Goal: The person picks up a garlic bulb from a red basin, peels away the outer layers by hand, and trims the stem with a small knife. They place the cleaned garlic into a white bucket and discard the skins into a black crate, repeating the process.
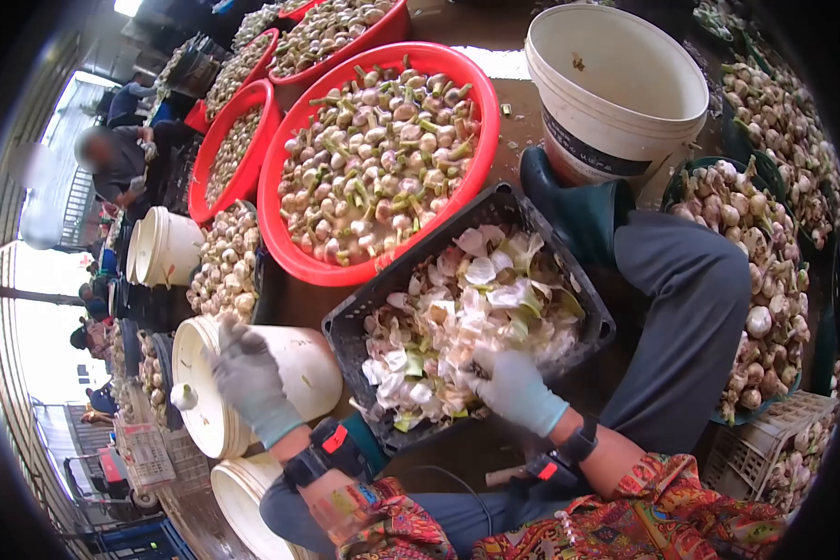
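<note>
My left hand [252,381], in a pale glove, is raised at the mouth of a white bucket [299,369] lying tilted on its side. Its fingers are smeared by motion. A garlic bulb [184,397] shows apart from that hand, in front of the bucket's opening. My right hand [518,390], gloved too, is over a black crate [350,350] of loose garlic skins [448,317]. Its fingers are curled together round something small and dark, too unclear to name.
Beyond the crate stands a red tub [268,196] of garlic bulbs, with more red tubs behind. A tall white bucket [616,84] is at the top right. Garlic heaps [765,289] lie right of my bent leg [686,299]. A co-worker [117,159] sits at the upper left.
</note>
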`<action>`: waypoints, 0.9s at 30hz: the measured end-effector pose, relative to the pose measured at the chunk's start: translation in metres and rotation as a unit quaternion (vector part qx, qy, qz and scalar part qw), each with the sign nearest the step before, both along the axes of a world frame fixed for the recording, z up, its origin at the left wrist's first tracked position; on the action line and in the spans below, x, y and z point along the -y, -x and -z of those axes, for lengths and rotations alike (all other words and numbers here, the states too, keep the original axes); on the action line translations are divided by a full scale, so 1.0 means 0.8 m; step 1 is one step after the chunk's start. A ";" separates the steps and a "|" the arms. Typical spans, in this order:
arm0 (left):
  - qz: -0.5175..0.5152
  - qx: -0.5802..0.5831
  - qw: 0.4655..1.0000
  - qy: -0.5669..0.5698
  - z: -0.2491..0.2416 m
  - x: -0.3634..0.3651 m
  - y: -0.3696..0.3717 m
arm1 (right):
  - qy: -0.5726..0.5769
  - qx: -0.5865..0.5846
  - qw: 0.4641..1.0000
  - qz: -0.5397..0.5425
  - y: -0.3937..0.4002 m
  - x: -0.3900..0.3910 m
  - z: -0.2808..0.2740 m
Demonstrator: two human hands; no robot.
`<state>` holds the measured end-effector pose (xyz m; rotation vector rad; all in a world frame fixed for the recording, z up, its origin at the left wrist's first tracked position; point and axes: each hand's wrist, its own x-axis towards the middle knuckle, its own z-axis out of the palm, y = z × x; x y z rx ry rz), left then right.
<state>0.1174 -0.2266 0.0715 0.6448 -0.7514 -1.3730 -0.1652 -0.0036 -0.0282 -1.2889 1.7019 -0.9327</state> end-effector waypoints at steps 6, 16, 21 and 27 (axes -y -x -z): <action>0.221 0.506 0.795 -0.253 0.119 0.163 0.157 | -0.069 0.055 0.996 -0.016 0.003 0.008 0.024; 0.364 0.660 0.608 -0.250 0.204 0.244 0.207 | -0.159 0.149 0.975 -0.042 0.016 0.037 0.031; 0.311 0.387 0.844 -0.205 0.108 0.127 0.197 | -0.041 0.133 0.990 0.012 0.017 0.033 0.007; 0.211 0.167 0.928 -0.259 0.095 -0.119 0.179 | 0.024 0.140 0.990 0.017 0.022 0.017 -0.024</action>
